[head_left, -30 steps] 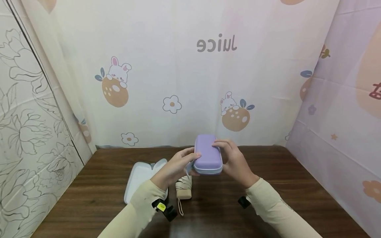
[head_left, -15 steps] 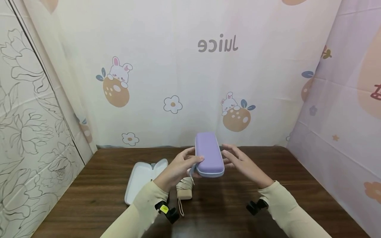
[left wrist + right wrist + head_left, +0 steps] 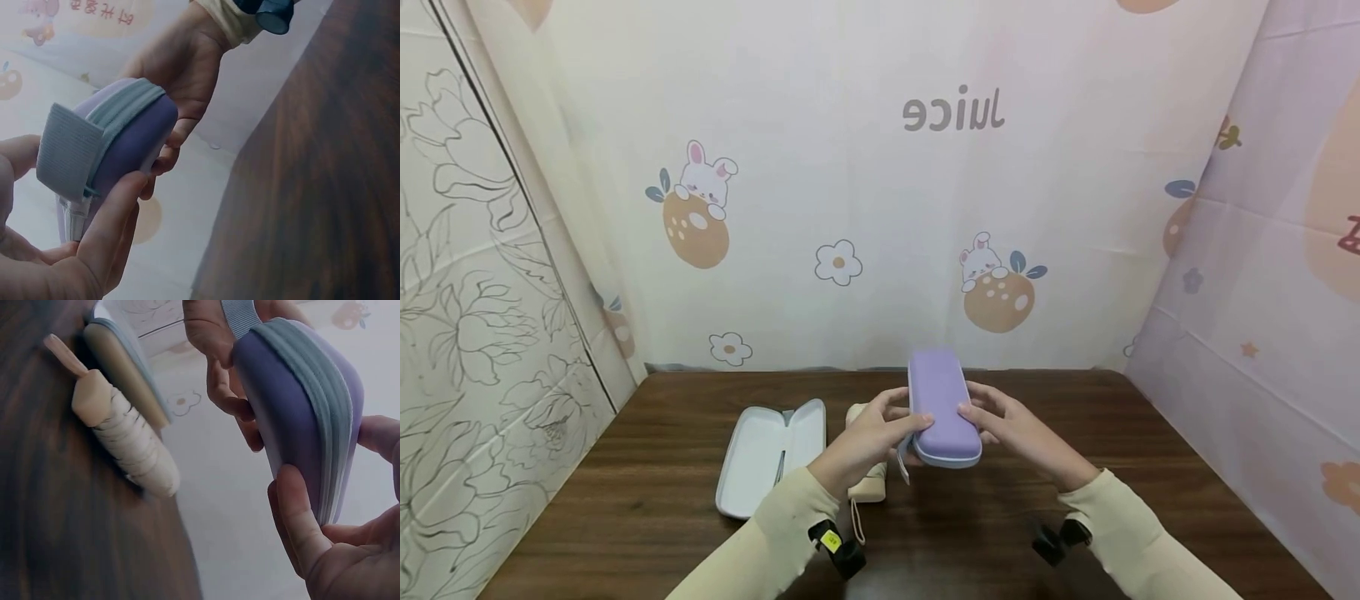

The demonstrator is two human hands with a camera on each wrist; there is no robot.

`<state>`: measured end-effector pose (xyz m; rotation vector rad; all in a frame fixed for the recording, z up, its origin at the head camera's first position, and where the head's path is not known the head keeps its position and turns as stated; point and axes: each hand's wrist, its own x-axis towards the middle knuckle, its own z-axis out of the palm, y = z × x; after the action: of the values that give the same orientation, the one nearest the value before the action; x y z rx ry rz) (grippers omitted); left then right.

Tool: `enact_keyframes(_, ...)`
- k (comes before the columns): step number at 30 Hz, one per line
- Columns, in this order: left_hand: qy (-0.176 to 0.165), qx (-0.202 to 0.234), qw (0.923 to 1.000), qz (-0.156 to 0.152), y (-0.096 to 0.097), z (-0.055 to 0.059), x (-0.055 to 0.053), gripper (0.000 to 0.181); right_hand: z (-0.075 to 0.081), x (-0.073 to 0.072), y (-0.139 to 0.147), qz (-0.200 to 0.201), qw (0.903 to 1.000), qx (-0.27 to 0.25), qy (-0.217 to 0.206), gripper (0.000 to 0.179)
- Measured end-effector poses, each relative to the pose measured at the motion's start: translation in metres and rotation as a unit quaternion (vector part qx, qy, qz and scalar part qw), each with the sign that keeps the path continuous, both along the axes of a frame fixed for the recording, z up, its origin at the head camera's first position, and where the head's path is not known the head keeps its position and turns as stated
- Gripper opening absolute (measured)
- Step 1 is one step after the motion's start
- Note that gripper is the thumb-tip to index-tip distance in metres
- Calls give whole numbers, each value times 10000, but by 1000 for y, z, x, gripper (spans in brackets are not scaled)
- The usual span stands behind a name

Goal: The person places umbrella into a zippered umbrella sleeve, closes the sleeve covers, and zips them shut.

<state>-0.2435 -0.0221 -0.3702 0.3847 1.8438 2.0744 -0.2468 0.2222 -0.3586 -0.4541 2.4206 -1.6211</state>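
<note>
Between both hands, above the table, is a lavender zippered hard case (image 3: 942, 400) with a pale blue-grey zip band and a ribbed fabric loop (image 3: 70, 150). It looks closed. My left hand (image 3: 872, 433) grips its left side, thumb on the top face and fingers underneath. My right hand (image 3: 1022, 429) holds the right side, its thumb (image 3: 299, 506) on one face and fingers on the opposite face. Below and behind the left hand lies a cream folded umbrella (image 3: 134, 447) with a beige handle and wrist cord, partly hidden in the head view.
An opened case (image 3: 752, 450) with a white interior lies on the left of the brown wooden table (image 3: 647, 467). A thin dark object (image 3: 780, 467) rests inside it, partly covered by my left sleeve. Patterned curtains (image 3: 850, 167) enclose the table's back and sides.
My right hand came away from the case's right side, then took hold of it again. The case turned slightly and has moved a little right and lower with both hands.
</note>
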Motion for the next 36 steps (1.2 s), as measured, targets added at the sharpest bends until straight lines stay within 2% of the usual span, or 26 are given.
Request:
enact_keyframes(4,-121,53,9999,64,7,-8,2,79,-10,0,4,1,9999,-114,-109,72)
enact_keyframes(10,-277,57,9996,-19,17,-24,5,76,-32,-2,10,-51,9994,-221,-265,73)
enact_keyframes(16,-464,40,9989,-57,28,-42,7,74,-52,-1,14,-255,9969,-279,-688,77)
enact_keyframes(22,-501,-47,9987,-48,36,-52,6,72,-62,-1,18,-245,9970,-76,-725,78)
enact_keyframes(28,-454,-182,9988,-45,41,-58,5,61,-72,-2,18,-245,9974,-28,-683,77)
enact_keyframes(36,-388,-490,9980,134,47,-68,3,55,-78,0,21,-311,9977,-11,-597,73)
